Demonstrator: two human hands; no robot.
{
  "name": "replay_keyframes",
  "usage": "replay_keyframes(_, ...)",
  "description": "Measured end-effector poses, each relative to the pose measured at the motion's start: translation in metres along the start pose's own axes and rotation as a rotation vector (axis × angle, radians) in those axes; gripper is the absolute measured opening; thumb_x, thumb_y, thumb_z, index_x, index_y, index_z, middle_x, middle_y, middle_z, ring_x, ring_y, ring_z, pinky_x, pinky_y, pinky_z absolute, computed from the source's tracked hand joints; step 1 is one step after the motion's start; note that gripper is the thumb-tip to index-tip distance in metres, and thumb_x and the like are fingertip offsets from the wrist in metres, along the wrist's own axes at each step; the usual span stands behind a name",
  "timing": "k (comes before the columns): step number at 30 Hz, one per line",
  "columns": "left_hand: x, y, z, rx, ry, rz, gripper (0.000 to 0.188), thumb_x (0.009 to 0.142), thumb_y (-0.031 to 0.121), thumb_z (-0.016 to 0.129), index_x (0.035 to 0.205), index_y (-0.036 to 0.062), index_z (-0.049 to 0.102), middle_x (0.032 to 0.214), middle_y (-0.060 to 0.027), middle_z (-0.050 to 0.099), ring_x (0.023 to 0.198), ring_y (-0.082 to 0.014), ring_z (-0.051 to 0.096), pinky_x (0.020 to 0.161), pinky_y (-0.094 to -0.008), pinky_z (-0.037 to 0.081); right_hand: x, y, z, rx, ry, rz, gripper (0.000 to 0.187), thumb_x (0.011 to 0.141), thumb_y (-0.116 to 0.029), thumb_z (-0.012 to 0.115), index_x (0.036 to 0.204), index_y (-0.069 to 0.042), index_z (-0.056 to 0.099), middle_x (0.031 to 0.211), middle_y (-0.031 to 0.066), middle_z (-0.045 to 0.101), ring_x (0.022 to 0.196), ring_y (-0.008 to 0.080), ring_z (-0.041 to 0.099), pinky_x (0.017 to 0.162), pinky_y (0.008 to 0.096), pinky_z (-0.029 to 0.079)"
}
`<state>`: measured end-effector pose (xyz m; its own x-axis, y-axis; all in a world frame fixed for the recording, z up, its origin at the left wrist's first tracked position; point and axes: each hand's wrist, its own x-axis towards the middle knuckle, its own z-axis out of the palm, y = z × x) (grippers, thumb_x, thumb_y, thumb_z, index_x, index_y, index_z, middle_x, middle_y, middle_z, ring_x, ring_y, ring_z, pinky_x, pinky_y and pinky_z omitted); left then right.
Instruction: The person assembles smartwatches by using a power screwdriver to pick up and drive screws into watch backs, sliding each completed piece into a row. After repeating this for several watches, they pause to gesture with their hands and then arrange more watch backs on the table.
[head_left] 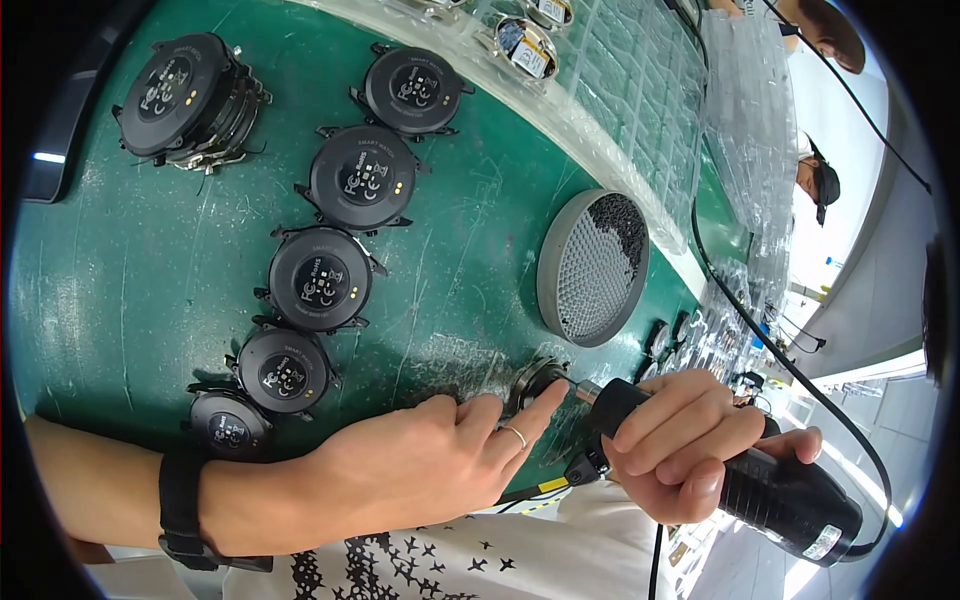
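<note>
Head view, only one. The right hand is gripping a black corded electric screwdriver, fingers closing around the barrel, tilting the bit down and leftward, likely so it is lining up with the work. The left hand is reaching across from the left, index finger extending onto a small round watch case; it is probably bracing the case against turning. Thumb is hiding, so can't tell whether it is also pinching. Bit is ending right by the fingertip; contact with the case is not showing clearly.

Watch case is lying toward the tabletop's near edge, right of middle, presumably for easy reach by both hands. Grey dish is sitting just beyond it, by the pale strip along the far edge, with dark bits heaping on one side, seemingly for quick picking. Five black watch backs are running diagonally from the near edge; a stack is standing by the far left corner, likely saving space.
</note>
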<state>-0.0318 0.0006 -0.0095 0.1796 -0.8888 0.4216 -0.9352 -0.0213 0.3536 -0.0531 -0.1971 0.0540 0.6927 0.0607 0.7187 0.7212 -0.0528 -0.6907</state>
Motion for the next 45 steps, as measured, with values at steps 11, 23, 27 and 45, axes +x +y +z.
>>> replay_keyframes(11,-0.003,0.001,0.003,0.01,0.028,-0.028,0.021,0.081,0.017,0.064,0.091,0.0037,0.077,0.13,-0.0155,0.07,0.066,-0.0099,0.047,0.047,-0.0193,0.038,0.0,0.006,0.001,0.014,-0.039,0.038,0.065,0.09,-0.002,0.056,0.151,-0.001,0.032,0.071,0.0061,0.052,0.041,0.0128,0.053,0.034,0.0255,0.051)
replay_keyframes(23,0.006,-0.002,-0.004,-0.065,-0.042,-0.058,0.015,0.076,0.016,0.065,0.063,0.0081,0.061,0.132,-0.0154,0.069,0.058,-0.0086,0.042,0.046,-0.0197,0.034,-0.002,0.007,0.005,-0.028,0.041,0.071,0.054,0.088,0.0,0.061,0.139,-0.002,0.042,0.07,0.0055,0.054,0.042,0.0113,0.054,0.037,0.0229,0.053)
replay_keyframes(27,0.009,0.0,-0.005,-0.026,-0.113,-0.074,0.04,0.082,0.021,0.062,0.118,0.0108,0.076,0.136,-0.0013,0.066,0.056,-0.0068,0.04,0.046,-0.019,0.031,-0.001,0.005,0.001,-0.038,0.038,0.079,0.053,0.088,0.0,0.061,0.137,-0.003,0.041,0.069,0.0054,0.054,0.042,0.0111,0.055,0.037,0.0228,0.054)
replay_keyframes(45,0.014,-0.001,-0.017,0.006,-0.143,0.024,0.038,0.077,0.015,0.063,0.114,0.0074,0.072,0.147,-0.0122,0.057,0.061,-0.0087,0.047,0.05,-0.0188,0.043,0.005,-0.003,-0.003,-0.025,0.204,0.334,0.048,0.092,-0.006,0.06,0.133,-0.003,0.036,0.069,0.0063,0.053,0.043,0.0151,0.052,0.04,0.0308,0.046)
